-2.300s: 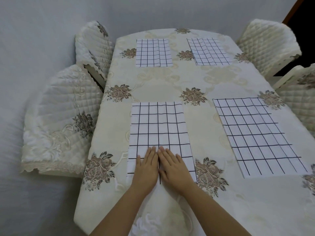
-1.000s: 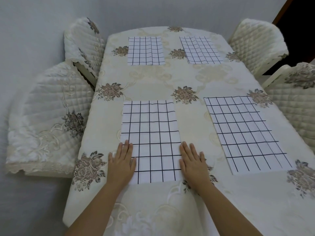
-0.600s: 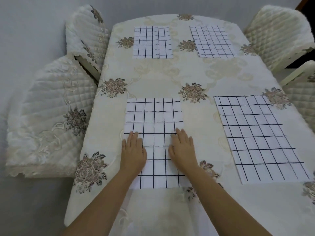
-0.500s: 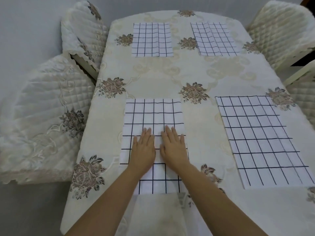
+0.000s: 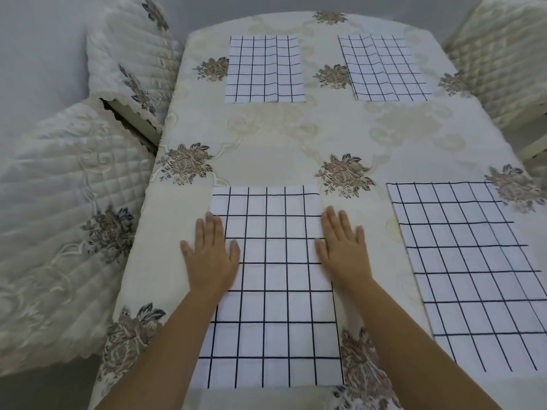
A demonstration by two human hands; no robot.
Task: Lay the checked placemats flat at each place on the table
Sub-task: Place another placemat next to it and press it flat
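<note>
Several white placemats with a black check lie on the cream flowered table (image 5: 296, 143). The near-left placemat (image 5: 275, 291) lies flat right in front of me. My left hand (image 5: 211, 255) rests palm down on its left edge, fingers spread. My right hand (image 5: 343, 250) presses flat on its right edge, half on the tablecloth. Another placemat (image 5: 473, 270) lies flat at the near right. Two smaller-looking ones sit at the far end, the far-left placemat (image 5: 265, 69) and the far-right placemat (image 5: 384, 68), both with slight creases. Neither hand holds anything.
Quilted cream chairs stand around the table: two on the left (image 5: 65, 232) (image 5: 130, 63) and one at the far right (image 5: 503, 48). The tablecloth hangs over the near edge below the placemat.
My hands have slid apart from the middle of the near-left placemat to its left and right edges, a bit farther up the cloth. The other placemats have not moved.
</note>
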